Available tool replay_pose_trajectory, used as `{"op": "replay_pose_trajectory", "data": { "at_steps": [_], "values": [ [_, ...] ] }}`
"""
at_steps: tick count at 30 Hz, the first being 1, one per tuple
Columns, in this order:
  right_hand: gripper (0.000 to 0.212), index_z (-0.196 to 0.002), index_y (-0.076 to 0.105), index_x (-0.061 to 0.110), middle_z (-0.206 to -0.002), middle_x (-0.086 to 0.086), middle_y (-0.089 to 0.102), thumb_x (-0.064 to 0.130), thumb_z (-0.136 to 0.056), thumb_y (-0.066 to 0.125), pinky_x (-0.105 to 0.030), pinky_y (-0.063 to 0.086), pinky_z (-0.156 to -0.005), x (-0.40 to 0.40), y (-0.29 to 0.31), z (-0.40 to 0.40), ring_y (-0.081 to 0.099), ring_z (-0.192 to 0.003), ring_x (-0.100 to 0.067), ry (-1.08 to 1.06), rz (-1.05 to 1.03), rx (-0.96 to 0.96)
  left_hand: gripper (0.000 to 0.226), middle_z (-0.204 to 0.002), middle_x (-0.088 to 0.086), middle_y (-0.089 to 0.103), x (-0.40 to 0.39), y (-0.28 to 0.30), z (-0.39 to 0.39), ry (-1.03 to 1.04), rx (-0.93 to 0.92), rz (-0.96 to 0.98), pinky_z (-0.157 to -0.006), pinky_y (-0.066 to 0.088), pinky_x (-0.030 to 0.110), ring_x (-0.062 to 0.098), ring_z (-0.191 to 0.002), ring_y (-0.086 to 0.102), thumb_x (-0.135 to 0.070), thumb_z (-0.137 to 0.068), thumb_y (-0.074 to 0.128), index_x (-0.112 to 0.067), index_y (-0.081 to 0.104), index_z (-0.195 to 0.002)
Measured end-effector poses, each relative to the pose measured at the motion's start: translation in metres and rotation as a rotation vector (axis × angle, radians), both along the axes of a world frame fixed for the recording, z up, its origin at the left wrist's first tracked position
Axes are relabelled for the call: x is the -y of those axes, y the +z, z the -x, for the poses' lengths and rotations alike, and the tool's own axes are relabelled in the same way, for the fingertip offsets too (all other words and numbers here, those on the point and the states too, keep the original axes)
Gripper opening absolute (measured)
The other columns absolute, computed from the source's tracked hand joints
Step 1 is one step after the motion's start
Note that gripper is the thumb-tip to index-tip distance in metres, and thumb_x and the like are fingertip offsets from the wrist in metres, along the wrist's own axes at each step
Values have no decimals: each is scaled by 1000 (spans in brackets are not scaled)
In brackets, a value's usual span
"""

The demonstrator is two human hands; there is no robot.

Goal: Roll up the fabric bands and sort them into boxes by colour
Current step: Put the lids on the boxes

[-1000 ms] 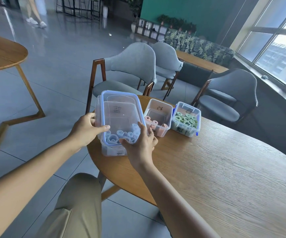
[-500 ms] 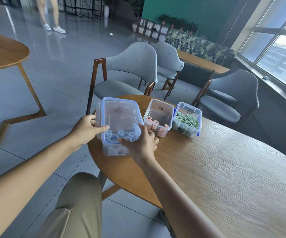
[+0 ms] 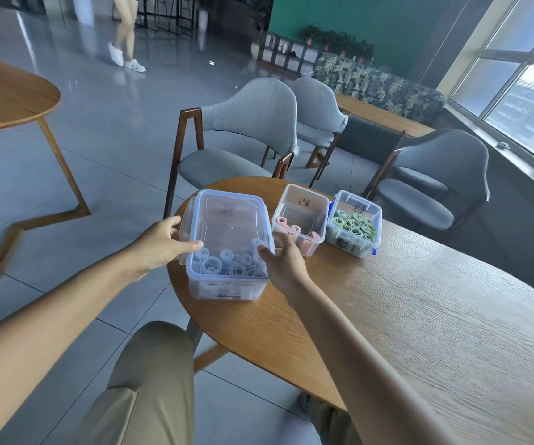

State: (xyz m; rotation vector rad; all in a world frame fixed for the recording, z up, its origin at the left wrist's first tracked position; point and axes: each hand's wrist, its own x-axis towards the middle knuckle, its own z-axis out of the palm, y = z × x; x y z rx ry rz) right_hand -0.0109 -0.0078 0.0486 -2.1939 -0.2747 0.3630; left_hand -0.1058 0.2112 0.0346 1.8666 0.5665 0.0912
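**Lid laid on the blue-band box, not yet latched, close to the table's rim**

The clear lid (image 3: 227,220) was seen lying on the box of blue rolls (image 3: 227,277), with the left hand (image 3: 159,245) at its left edge, thumb laid flat along the rim and fingers loosely spread beside the side clip, and the right hand (image 3: 283,261) at its near right corner, fingers loosely curled against it; whether anything was pinched could not be told. The box was placed near the left edge of the round table (image 3: 387,316), just beside the open pink-roll box (image 3: 301,220), the lidded green-roll box (image 3: 353,224) beyond. If uneven pressure were applied, the lid might be seated crooked or the box pushed towards the rim; a roll standing high could be trapped under it.
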Motion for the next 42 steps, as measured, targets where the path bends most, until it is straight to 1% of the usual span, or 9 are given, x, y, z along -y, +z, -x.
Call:
{"op": "replay_pose_trajectory", "data": {
  "at_steps": [4,11,14,20,25,29,32,37,42],
  "values": [
    [56,-146,46,30,-143,-8,52,25,-94,66,-27,53,-73,4,1,-11,61,-111,-22,42,-51,-28,77,-149,5,41,5,-3,-1,58,48,-206,-108,45,44,23,-128,52,-28,-85,79,-23,40,-152],
    [61,-149,44,27,-150,-8,47,31,-93,68,-26,45,-85,9,-2,-13,51,-130,-22,90,15,25,54,-146,8,46,15,1,5,60,77,-480,-113,32,36,25,-138,39,-25,-92,70,-10,54,-142],
    [60,-150,43,25,-149,-11,43,40,-94,61,-37,38,-107,7,-4,-11,39,-136,-30,127,198,132,54,-146,11,50,19,4,6,61,70,-526,-111,37,39,28,-134,46,-24,-94,68,-8,52,-143],
    [32,-120,62,13,-110,-8,56,25,-90,63,-38,41,-100,2,6,-11,41,-113,-28,144,217,179,56,-141,8,58,25,7,6,87,125,-301,-105,44,34,22,-126,58,-8,-93,67,-12,48,-146],
    [71,-141,51,27,-128,-3,65,14,-74,72,-36,56,-90,-6,1,-14,63,-113,-23,91,-32,-52,62,-140,5,58,19,0,4,159,179,-30,-100,49,37,17,-120,59,1,-90,67,-18,48,-146],
    [75,-137,51,27,-112,0,73,-8,-75,72,-40,60,-83,0,4,-20,69,-103,-21,55,-242,-199,61,-137,9,60,20,-4,1,202,200,144,-89,46,26,17,-118,59,5,-92,63,-19,48,-146],
    [75,-135,54,25,-109,-2,76,-14,-73,72,-34,57,-72,3,4,-26,71,-102,-23,89,-321,-278,59,-141,10,56,21,-5,0,231,199,210,-96,42,30,12,-118,52,4,-93,62,-22,49,-145],
    [78,-138,53,26,-110,-2,75,-12,-73,74,-35,57,-75,5,0,-31,69,-107,-24,92,-312,-300,59,-141,9,56,21,-4,2,238,203,239,-104,41,37,14,-118,53,2,-93,63,-22,48,-145],
    [79,-147,41,23,-107,9,51,2,-80,77,-22,48,-66,-2,16,-34,58,-96,-13,139,27,-98,59,-139,2,59,16,-2,5,129,187,-18,-102,48,35,14,-120,58,-8,-93,66,-22,45,-147]
  ]
}}
